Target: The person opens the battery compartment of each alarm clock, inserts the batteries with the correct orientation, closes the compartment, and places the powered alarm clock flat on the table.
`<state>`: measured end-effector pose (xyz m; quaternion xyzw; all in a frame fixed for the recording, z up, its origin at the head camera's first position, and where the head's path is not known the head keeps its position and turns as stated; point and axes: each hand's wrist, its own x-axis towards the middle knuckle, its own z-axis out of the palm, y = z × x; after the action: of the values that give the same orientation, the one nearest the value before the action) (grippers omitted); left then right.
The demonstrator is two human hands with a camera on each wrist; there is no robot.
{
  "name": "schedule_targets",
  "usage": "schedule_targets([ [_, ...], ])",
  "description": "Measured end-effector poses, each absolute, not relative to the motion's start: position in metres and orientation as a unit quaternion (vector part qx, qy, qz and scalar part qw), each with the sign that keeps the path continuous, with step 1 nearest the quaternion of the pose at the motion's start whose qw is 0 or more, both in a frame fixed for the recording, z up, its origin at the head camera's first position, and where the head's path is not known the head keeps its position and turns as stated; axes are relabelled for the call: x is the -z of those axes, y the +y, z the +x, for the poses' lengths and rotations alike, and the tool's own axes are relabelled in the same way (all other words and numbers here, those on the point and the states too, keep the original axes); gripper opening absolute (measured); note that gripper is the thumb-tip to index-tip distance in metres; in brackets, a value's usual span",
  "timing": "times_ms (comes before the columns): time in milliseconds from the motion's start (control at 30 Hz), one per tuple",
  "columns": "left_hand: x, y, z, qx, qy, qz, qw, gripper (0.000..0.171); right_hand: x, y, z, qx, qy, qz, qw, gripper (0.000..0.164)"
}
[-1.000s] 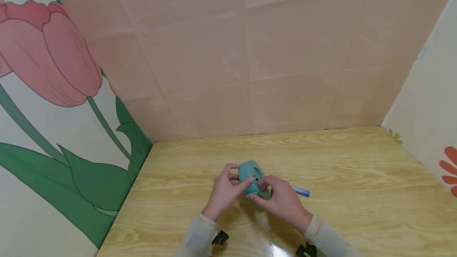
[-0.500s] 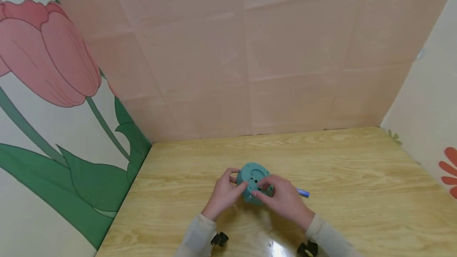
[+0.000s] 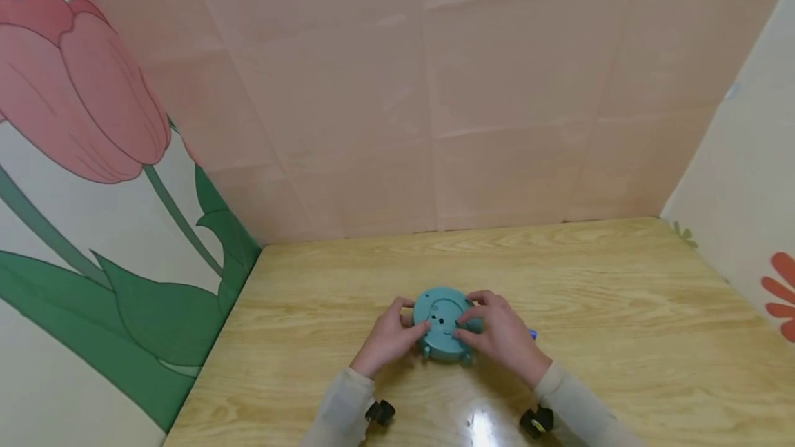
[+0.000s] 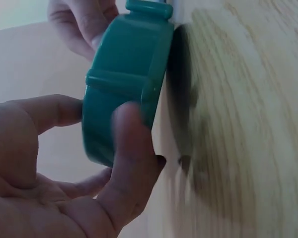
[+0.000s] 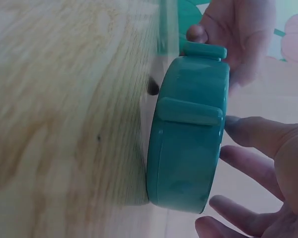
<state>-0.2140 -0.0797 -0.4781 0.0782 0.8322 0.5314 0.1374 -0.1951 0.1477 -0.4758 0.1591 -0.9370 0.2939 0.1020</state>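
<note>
Case (image 3: 442, 314), teal and round, sits between the left hand (image 3: 388, 338), which grips its rim, and the right hand (image 3: 502, 338), spread with fingertips touching its face. I judge it light, stiff, slick; opposite rim edges look the surest hold.

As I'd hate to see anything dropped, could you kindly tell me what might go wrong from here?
The teal round case could slip, since the left hand grips it near its glossy edge. The right hand might also nudge the blue marker, mostly hidden behind it.
</note>
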Motion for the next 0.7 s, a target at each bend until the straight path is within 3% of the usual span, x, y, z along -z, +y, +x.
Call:
schedule_targets([
  [300, 0.4798, -0.0781, -0.2122, -0.551, 0.813, 0.067, 0.175, 0.053, 0.4740, 0.1476, -0.1968, -0.295, -0.941, 0.154, 0.054, 0.011],
  [700, 0.4794, -0.0711, -0.2066, -0.573, 0.792, 0.077, 0.196, 0.052, 0.4767, 0.1420, -0.1917, -0.263, -0.946, 0.163, 0.092, 0.012],
])
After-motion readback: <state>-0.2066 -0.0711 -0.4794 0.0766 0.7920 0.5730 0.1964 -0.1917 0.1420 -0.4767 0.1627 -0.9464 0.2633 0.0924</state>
